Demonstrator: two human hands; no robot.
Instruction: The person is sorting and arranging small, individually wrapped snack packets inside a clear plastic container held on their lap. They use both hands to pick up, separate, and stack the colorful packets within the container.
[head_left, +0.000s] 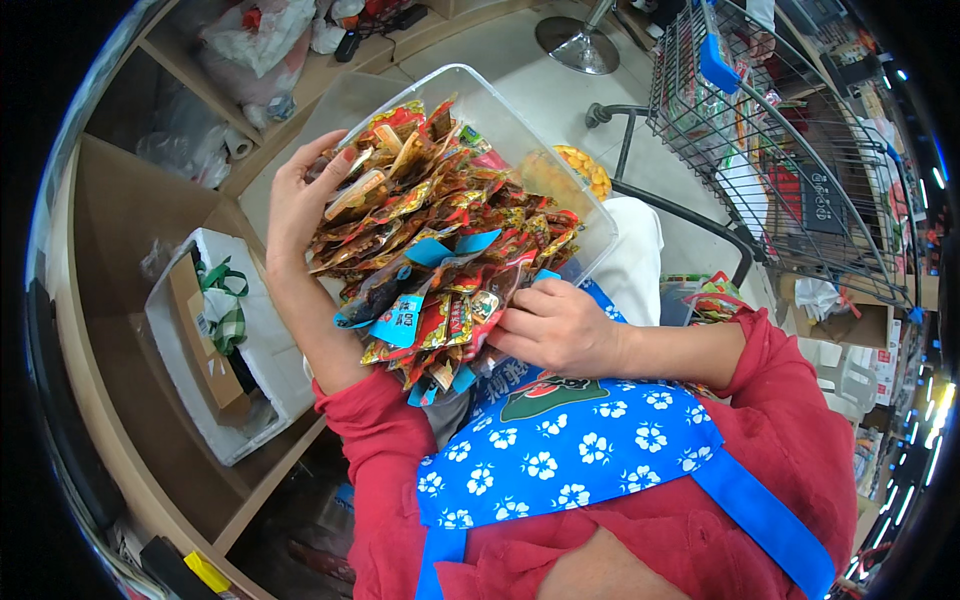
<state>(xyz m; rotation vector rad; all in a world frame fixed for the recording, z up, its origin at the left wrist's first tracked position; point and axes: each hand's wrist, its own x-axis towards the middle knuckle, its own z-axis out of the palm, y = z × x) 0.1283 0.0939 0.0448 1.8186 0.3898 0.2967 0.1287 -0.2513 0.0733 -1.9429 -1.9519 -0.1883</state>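
Note:
A clear plastic bin, heaped with red and gold snack packets, rests tilted on the lap. My left hand curls over the packets at the bin's left side, its thumb and fingers against one packet's edge. My right hand is closed on a red plastic packet at the near right of the heap. Just left of it lie packets with blue tags. A blue apron with white flowers covers the front of the body below the bin.
A wire shopping cart holding goods stands at the upper right. On the left, wooden shelving holds a white foam box with cardboard inside, and plastic bags. The round base of a stool stands on the tiled floor behind the bin.

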